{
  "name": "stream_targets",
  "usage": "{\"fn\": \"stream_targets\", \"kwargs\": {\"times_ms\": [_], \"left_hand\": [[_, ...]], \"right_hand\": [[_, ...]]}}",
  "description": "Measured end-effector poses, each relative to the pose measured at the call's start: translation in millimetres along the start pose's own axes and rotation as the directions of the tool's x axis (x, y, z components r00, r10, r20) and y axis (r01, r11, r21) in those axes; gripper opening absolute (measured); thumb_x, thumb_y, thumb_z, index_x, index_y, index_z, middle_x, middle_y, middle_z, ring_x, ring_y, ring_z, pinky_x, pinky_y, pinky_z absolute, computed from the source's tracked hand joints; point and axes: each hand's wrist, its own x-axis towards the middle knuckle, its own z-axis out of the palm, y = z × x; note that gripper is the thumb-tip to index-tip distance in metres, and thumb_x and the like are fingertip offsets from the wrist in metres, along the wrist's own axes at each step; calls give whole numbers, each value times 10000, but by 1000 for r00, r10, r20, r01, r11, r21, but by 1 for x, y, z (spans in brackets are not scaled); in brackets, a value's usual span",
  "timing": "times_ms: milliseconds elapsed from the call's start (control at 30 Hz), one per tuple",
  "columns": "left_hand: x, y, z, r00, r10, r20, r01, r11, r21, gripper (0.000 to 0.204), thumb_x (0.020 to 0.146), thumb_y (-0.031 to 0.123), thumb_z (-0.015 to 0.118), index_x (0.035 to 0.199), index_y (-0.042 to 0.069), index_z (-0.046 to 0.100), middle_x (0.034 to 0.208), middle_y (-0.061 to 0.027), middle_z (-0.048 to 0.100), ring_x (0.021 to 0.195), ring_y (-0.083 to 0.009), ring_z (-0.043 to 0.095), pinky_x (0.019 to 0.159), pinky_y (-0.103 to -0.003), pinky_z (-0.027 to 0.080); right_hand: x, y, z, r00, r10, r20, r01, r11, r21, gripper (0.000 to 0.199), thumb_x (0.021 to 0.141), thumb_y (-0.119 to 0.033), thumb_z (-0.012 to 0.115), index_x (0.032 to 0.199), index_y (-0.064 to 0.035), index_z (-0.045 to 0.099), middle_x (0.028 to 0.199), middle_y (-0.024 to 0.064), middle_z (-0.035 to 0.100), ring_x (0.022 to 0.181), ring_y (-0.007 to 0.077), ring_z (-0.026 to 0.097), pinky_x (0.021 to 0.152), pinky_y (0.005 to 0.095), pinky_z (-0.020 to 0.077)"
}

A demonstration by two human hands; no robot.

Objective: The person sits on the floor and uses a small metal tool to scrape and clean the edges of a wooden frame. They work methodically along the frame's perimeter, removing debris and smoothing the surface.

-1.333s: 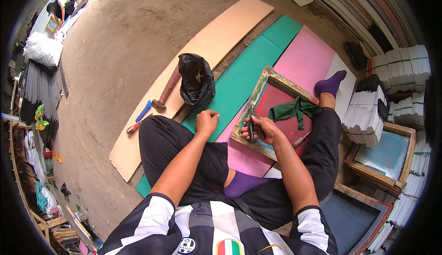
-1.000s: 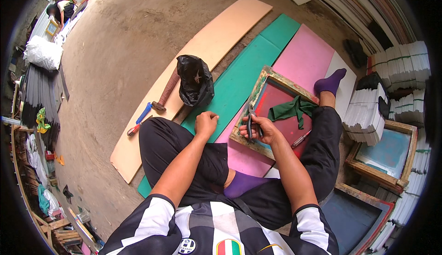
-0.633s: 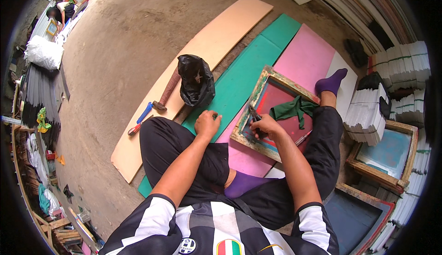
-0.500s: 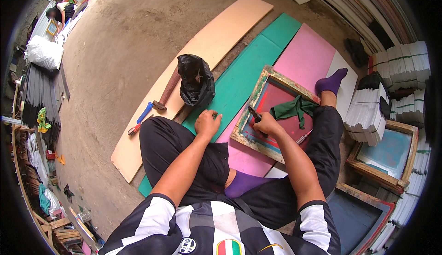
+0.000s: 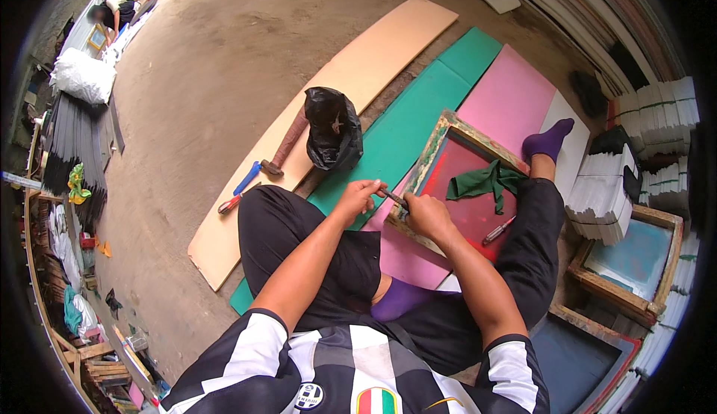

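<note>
My right hand (image 5: 427,216) is closed round a pair of dark pliers (image 5: 394,199), whose jaws point left over the near edge of a wooden screen frame (image 5: 441,134). My left hand (image 5: 360,201) is pinched at the tip of the jaws; whatever lies between its fingers is too small to make out. Inside the frame, on its red mesh (image 5: 467,212), lies a crumpled dark green cloth (image 5: 487,184). A screwdriver (image 5: 499,230) with a clear and red handle rests beside my right thigh.
A black plastic bag (image 5: 333,130) stands left of the frame. Near it, on the peach board (image 5: 336,70), are a hammer (image 5: 291,145), a blue-handled tool (image 5: 246,178) and a red-handled one (image 5: 230,204). Stacked white sheets (image 5: 601,193) and more frames (image 5: 627,249) stand right. Another person (image 5: 116,14) works far left.
My right hand has brought the pliers left, away from the mesh, and their jaws now meet my left hand's fingers. My left hand has moved right, toward them. The whole view has shifted slightly.
</note>
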Motion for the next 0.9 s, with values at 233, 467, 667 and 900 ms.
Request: {"fn": "stream_targets", "kwargs": {"times_ms": [233, 467, 667, 900], "left_hand": [[4, -4, -13, 997, -75, -17, 68, 961, -268, 279, 1002, 304, 666, 1027, 34, 726, 827, 17, 659, 569, -51, 527, 452, -213, 372], [8, -20, -25, 888, 211, -408, 4, 884, 467, 323, 851, 295, 808, 1063, 55, 773, 858, -79, 722, 711, -231, 683, 661, -362, 534], [-6, 2, 0, 810, 411, -418, 60, 650, 757, 347, 843, 359, 776, 1079, 105, 782, 1042, -117, 706, 980, -314, 697, 838, -449, 549], [-6, 1, -1, 815, 420, -399, 40, 646, 762, 320, 860, 360, 756, 1036, 95, 789, 1005, -114, 706, 949, -321, 698, 820, -446, 552]], "right_hand": [[27, -1, 9, 960, -149, 236, 17, 876, 483, 280, 971, -285, 648, 1027, -10, 638, 811, 161, 714, 691, 278, 716, 614, 408, 547], [17, -5, -13, 896, -62, 440, -414, 245, 877, 311, 1063, -306, 544, 1162, -11, 561, 869, 157, 705, 780, 248, 731, 628, 391, 589], [15, 34, 0, 915, 49, 400, -383, -204, 901, 400, 1107, -347, 406, 1319, -15, 480, 1028, 249, 711, 821, 324, 754, 666, 427, 644], [22, 43, 9, 919, 52, 392, -358, -308, 882, 442, 1106, -371, 397, 1331, 3, 470, 1072, 286, 702, 845, 332, 757, 694, 414, 659]]}}
